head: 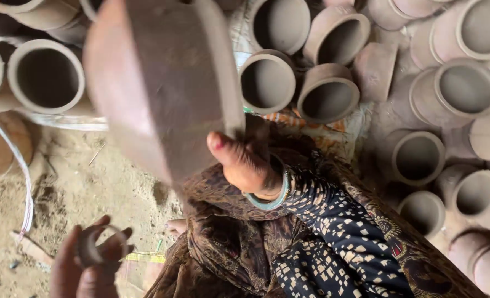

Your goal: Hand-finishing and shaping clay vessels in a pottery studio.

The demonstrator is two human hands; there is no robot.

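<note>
My right hand [245, 165], with a teal bangle at the wrist and a dark patterned sleeve, grips the rim of a large reddish-brown clay pot [162, 83]. The pot is raised close to the camera, tilted and blurred. At the bottom left, my left hand [71, 276] holds a small grey ring-shaped piece [93, 245] between thumb and fingers, over the sandy ground [90, 187]. My lap is covered by brown patterned cloth [228, 248].
Several unfired clay pots lie on their sides all around: at the upper left [46, 74], at the top middle [267, 81] and stacked along the right [419, 157]. A white cord [24, 182] runs down the left side. A toe [176, 226] shows by the cloth.
</note>
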